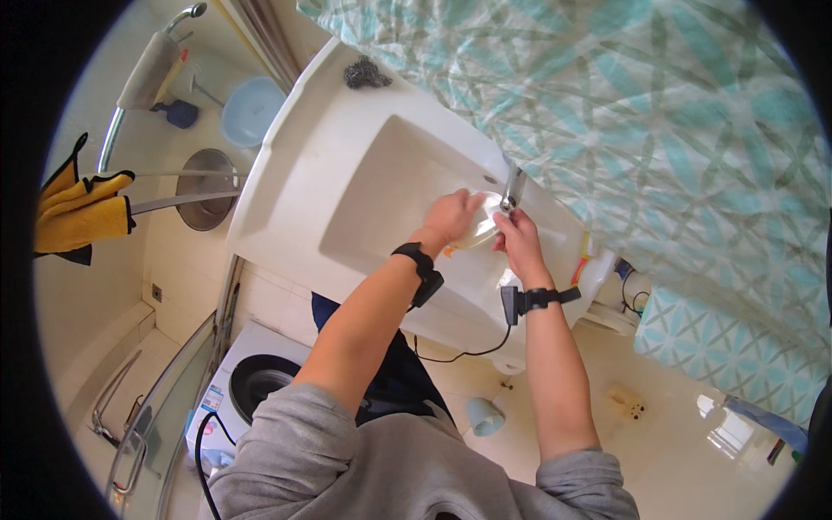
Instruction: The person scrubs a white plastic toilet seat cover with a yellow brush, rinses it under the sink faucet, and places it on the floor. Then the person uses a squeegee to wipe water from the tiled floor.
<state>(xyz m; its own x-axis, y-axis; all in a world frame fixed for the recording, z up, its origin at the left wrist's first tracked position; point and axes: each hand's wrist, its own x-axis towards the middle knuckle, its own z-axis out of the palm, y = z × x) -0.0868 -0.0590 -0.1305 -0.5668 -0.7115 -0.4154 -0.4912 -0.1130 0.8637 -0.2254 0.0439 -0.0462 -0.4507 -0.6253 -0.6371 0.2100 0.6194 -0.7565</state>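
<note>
Under the chrome faucet (512, 190), a shiny white dish (486, 224), plate or shallow bowl, is held tilted above the sink basin (383, 188). My left hand (450, 216) grips its left side, fingers over the far rim and hiding much of it. The near right edge of the dish is pinched by my right hand (519, 242), thumb on top, close below the spout. A small orange patch (448, 251) shows at the dish's lower left edge; whether it is a print or a loose bit is unclear. Glare hides the dish's inner surface.
Steel wool (365, 73) lies on the sink's far left corner. A red-handled brush (580, 263) rests on the right edge. A patterned curtain (617, 117) hangs close behind the faucet. A washing machine (250, 383) stands lower left. A cable (465, 354) dangles between my wrists.
</note>
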